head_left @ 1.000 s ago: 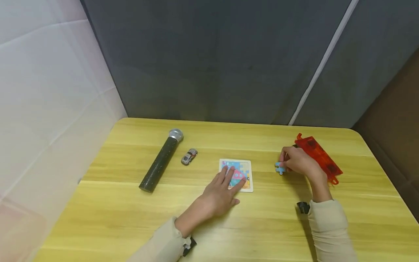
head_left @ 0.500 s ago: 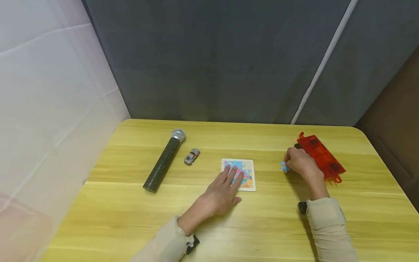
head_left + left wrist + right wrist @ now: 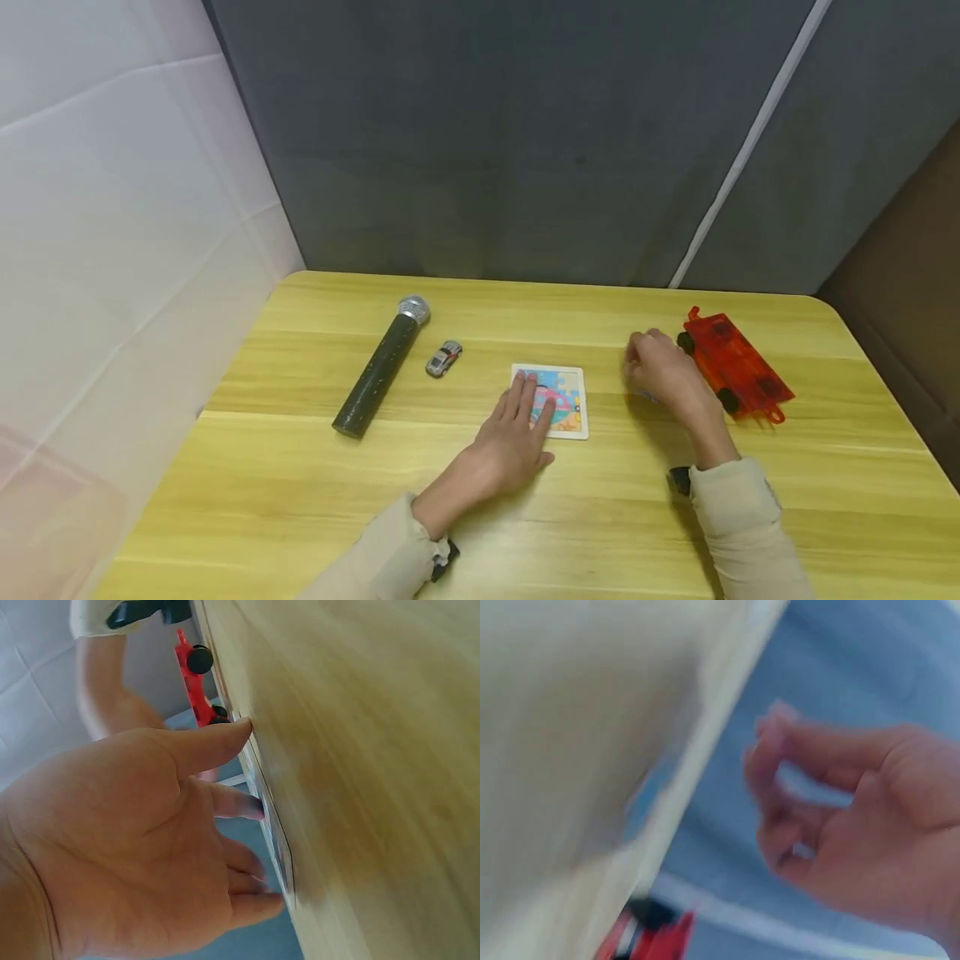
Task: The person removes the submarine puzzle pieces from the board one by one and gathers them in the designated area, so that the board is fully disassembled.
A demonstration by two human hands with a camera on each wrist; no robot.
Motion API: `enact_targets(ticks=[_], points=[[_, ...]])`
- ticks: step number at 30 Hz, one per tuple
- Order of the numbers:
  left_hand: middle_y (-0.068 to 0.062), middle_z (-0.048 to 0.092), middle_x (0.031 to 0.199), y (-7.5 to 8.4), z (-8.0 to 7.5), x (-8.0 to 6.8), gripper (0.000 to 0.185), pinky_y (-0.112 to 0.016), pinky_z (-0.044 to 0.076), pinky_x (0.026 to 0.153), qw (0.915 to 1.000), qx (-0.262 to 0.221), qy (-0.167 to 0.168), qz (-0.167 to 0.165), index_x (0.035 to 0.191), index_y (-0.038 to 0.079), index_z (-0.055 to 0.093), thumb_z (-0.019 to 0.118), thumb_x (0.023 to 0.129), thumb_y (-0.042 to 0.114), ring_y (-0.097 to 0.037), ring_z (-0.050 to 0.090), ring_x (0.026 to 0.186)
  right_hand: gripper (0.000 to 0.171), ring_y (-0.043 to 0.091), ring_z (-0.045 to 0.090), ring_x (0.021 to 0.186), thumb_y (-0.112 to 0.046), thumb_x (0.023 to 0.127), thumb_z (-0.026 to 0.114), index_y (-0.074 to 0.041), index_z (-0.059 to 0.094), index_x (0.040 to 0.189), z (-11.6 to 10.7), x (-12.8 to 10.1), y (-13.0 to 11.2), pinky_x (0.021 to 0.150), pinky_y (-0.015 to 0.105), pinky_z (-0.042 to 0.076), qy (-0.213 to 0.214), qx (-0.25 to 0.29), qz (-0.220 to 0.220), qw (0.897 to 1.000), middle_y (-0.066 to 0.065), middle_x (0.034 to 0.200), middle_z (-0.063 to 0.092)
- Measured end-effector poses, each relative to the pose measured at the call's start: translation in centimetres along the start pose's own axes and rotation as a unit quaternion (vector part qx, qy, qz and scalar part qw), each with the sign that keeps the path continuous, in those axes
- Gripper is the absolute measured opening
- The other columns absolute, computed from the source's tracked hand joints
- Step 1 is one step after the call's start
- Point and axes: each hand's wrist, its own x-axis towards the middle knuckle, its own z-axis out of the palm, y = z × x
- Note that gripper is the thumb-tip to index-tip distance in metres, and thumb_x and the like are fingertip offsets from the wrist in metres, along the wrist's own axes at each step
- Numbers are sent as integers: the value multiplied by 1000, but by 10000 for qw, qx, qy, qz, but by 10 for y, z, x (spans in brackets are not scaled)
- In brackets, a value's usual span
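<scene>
A small square jigsaw puzzle (image 3: 564,392) with a white frame and a pink and blue picture lies on the table in the head view. My left hand (image 3: 510,437) rests on it with straight, spread fingers; the left wrist view shows fingertips at the board's edge. To the right, my right hand (image 3: 663,375) hovers over the table, thumb and fingertips together. A blue puzzle piece (image 3: 649,397) lies under it, mostly hidden; this blue piece (image 3: 651,796) also shows, blurred, in the right wrist view. Blur hides whether anything sits between the right fingertips.
A red toy wagon (image 3: 735,365) with black wheels stands just right of my right hand. Left of the puzzle are a small silver toy car (image 3: 444,358) and a black microphone (image 3: 378,371). A dark grey partition (image 3: 465,150) rises behind the wooden table (image 3: 262,492).
My right hand has shifted left, away from the red wagon, and now covers most of the blue piece. The left hand stays on the puzzle, its fingers slightly shifted. The view has drifted a little.
</scene>
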Motion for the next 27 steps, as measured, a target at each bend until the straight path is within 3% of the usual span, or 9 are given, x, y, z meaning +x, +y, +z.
enact_targets(ticks=[3, 5, 8, 12, 21, 27], points=[[-31, 6, 181, 0, 0, 0, 73, -48, 16, 138, 9999, 28, -70, -110, 176, 12, 22, 48, 117, 46, -44, 4, 171, 7, 29, 66, 93, 0, 103, 71, 4, 77, 101, 11, 10, -28, 84, 46, 60, -318, 379, -729, 9961, 17, 100, 73], [-32, 9, 180, 0, 1, 0, 73, -49, 18, 138, 9998, 75, -118, -155, 177, 13, 22, 47, 117, 47, -44, 6, 170, 10, 29, 70, 95, -2, 105, 71, 4, 79, 105, 21, 15, -42, 87, 46, 62, -617, 538, -912, 9925, 17, 105, 76], [-31, 12, 180, 1, -1, 0, 73, -48, 22, 137, 9993, 289, -124, -176, 177, 15, 23, 47, 117, 49, -44, 10, 170, 11, 27, 69, 95, -2, 106, 69, 3, 78, 106, 32, 21, -53, 84, 43, 62, -832, 515, -760, 9923, 16, 111, 74], [-30, 14, 180, 2, -2, 0, 73, -47, 25, 137, 9980, 599, -128, -178, 177, 16, 22, 45, 117, 51, -43, 12, 170, 7, 25, 65, 92, 0, 104, 69, 2, 76, 102, 39, 24, -57, 77, 38, 61, -714, 407, -469, 9955, 15, 108, 71], [-28, 16, 181, 3, -3, 1, 73, -46, 25, 136, 9968, 755, -143, -213, 177, 18, 23, 45, 116, 52, -42, 13, 170, 13, 18, 61, 71, 5, 102, 63, 0, 72, 94, 41, 26, -57, 65, 29, 54, -430, 926, -500, 9935, 11, 89, 73], [-28, 16, 181, 3, -3, 1, 73, -47, 25, 137, 9973, 686, -121, -217, 177, 18, 24, 46, 116, 52, -42, 13, 171, 4, 20, 65, 76, 4, 101, 70, 1, 70, 104, 43, 24, -59, 69, 32, 57, -323, 809, -667, 9940, 14, 94, 75]])
